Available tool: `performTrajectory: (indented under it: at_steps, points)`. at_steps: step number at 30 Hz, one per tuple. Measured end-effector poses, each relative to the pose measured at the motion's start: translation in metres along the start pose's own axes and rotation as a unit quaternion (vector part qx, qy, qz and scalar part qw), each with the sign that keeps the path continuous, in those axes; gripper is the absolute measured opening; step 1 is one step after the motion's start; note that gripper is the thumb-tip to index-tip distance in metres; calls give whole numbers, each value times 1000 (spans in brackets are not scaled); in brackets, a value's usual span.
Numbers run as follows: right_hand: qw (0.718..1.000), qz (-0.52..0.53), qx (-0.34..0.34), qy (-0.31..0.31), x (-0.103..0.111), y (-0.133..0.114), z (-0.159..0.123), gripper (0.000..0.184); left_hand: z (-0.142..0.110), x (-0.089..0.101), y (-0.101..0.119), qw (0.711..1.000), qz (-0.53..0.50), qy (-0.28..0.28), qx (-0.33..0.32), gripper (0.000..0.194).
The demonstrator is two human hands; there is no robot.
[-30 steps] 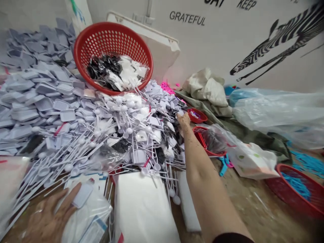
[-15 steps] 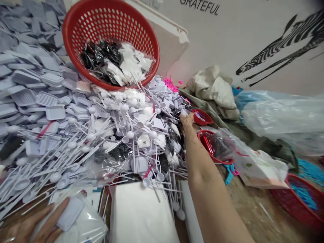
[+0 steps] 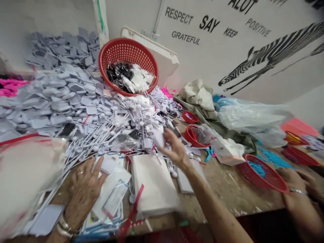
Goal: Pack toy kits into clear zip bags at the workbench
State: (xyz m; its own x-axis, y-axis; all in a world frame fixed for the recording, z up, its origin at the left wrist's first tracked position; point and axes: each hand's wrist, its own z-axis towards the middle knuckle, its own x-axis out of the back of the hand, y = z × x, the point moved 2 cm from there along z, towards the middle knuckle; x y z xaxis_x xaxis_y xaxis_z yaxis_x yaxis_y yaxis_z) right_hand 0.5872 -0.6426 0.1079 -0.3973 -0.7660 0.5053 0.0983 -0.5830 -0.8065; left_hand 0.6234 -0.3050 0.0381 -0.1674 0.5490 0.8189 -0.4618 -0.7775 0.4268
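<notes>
My left hand (image 3: pixel 87 184), with a ring and bracelets, rests at the lower left over a clear plastic bag (image 3: pixel 117 179) on printed cards. A small white plastic piece with rounded corners (image 3: pixel 108 165) is caught between its fingers. My right hand (image 3: pixel 176 148) is over the front of the heap, thumb and fingers curved about a flat white piece (image 3: pixel 158 137); motion blurs the grip. Under and behind it lie white plastic scoops (image 3: pixel 101 135) and black and white packets. A stack of white bags (image 3: pixel 152 182) lies between my hands.
A red perforated basket (image 3: pixel 129 44) with packets stands behind the heap. Small red baskets (image 3: pixel 190 117) line the right side. Another person's hands (image 3: pixel 296 185) are near a red basket (image 3: pixel 265 180) of blue pieces. A large clear bag (image 3: pixel 27 179) is at the left.
My right hand has drawn back from the far right side of the heap with a white piece. The view has pulled back and widened. My left hand still has its white piece.
</notes>
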Motion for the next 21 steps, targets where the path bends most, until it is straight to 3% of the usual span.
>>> performTrajectory:
  at_steps: [2, 3, 6, 8, 10, 14, 17, 20, 21]
  points:
    - [997, 29, 24, -69, -47, -41, -52, 79, 2, 13, 12, 983, -178, -34, 17, 61]
    - [993, 49, 32, -104, -69, -60, -73, 83, 0, 18, 17, 956, -279, -81, 41, 66]
    - [991, 33, 42, -127, -118, -102, -110, 93, -11, 28, 24, 804, -522, -230, 168, 69]
    - [987, -7, 43, -156, -134, -115, -117, 93, -20, 34, 22, 706, -600, -272, 260, 70]
    - [979, -43, 45, -196, -138, -119, -118, 88, -27, 40, 17, 654, -630, -280, 312, 70]
    - [975, -111, 85, -173, -133, -115, -115, 67, -35, 52, 17, 627, -644, -314, 307, 65]
    - [978, -89, 115, -148, -133, -111, -111, 45, -38, 52, 25, 603, -672, -310, 298, 60]
    - [991, -60, 83, -89, -130, -103, -105, 27, -36, 45, 29, 596, -687, -280, 307, 54]
    - [994, -54, 61, -71, -128, -99, -104, 21, -32, 42, 28, 608, -681, -271, 305, 53]
